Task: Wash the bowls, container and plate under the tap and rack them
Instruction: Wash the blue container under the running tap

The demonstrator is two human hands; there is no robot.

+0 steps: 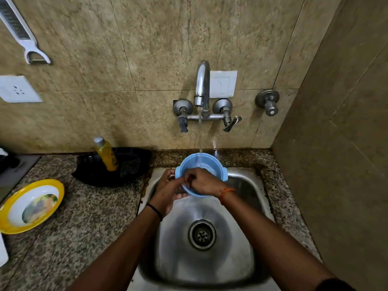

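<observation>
Both hands [184, 185] grip the blue container [201, 164] under the running tap [202, 85]; the yellow-rimmed plate [12, 223], lower left on the desk [84, 217], looks unwashed, nothing visibly racked.

Glossy blue plastic container [201, 164], brushed steel sink [241, 206], speckled granite counter [84, 217]

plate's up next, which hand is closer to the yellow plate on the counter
Left. The left hand grips the blue container on the side toward the yellow plate; the right hand holds its rim farther away.
</observation>
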